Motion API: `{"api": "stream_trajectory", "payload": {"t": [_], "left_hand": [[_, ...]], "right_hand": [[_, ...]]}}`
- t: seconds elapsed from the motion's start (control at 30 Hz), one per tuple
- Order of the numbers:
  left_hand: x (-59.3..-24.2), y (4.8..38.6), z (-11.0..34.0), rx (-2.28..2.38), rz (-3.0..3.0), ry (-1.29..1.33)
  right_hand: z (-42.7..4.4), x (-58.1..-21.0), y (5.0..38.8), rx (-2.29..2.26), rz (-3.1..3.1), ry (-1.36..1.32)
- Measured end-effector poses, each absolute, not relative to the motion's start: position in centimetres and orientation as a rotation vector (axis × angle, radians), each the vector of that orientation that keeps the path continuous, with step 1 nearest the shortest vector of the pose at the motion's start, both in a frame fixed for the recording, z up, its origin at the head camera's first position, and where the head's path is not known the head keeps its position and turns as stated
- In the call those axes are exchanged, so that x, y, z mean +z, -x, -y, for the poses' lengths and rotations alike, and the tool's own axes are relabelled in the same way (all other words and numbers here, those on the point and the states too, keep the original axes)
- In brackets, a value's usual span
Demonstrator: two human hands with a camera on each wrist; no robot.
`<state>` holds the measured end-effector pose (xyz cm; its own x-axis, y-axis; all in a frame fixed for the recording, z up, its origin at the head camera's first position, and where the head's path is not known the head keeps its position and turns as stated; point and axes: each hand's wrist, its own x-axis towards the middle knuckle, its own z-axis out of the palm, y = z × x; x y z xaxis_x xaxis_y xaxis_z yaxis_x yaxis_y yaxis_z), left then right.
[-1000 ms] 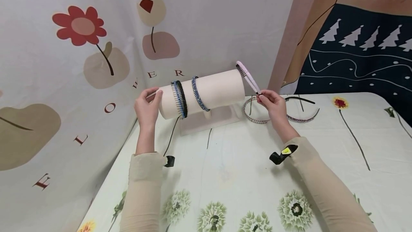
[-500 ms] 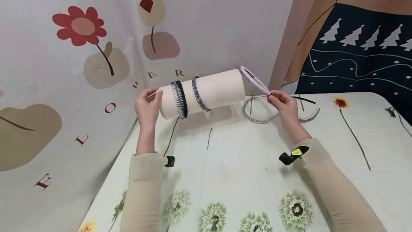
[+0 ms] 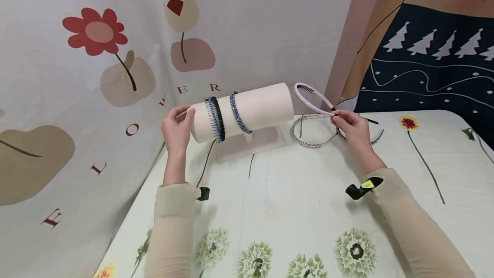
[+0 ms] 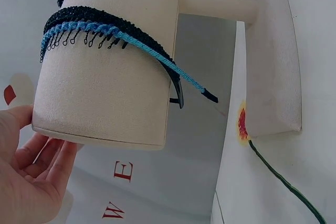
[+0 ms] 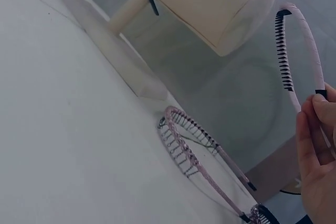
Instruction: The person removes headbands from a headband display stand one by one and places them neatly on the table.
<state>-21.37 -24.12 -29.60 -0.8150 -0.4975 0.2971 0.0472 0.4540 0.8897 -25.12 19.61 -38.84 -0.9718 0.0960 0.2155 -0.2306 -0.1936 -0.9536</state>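
Note:
My left hand [image 3: 177, 131] holds the left end of a cream cylindrical headband stand [image 3: 266, 104]; in the left wrist view its fingers [image 4: 62, 163] lie at the end face. A blue-and-black toothed headband [image 3: 216, 119] and a narrower blue beaded headband [image 3: 239, 113] sit around the cylinder. Off its right end, my right hand [image 3: 354, 134] pinches a pale pink headband [image 3: 315, 110] near its tips, apart from the stand. In the right wrist view, the headband's black comb teeth line the inside of its curve.
A pinkish beaded headband [image 3: 308, 144] lies on the flower-print tablecloth [image 3: 293, 196], right of the stand's base [image 3: 266, 143]. Another headband [image 3: 377, 136] lies partly hidden behind my right hand. Behind the stand rises a printed cloth backdrop [image 3: 262, 33].
My right hand has moved right, drawing the pale pink headband away from the cylinder's right end and turning its loop to face the camera more. My left hand stays in place.

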Motion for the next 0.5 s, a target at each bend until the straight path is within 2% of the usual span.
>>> {"api": "stream_trajectory", "payload": {"t": [0.5], "left_hand": [[-29.6,21.4,24.1,-1.362,2.174,-0.367]], "right_hand": [[-21.6,-38.5,23.9,2.25,1.879,-0.146]]}}
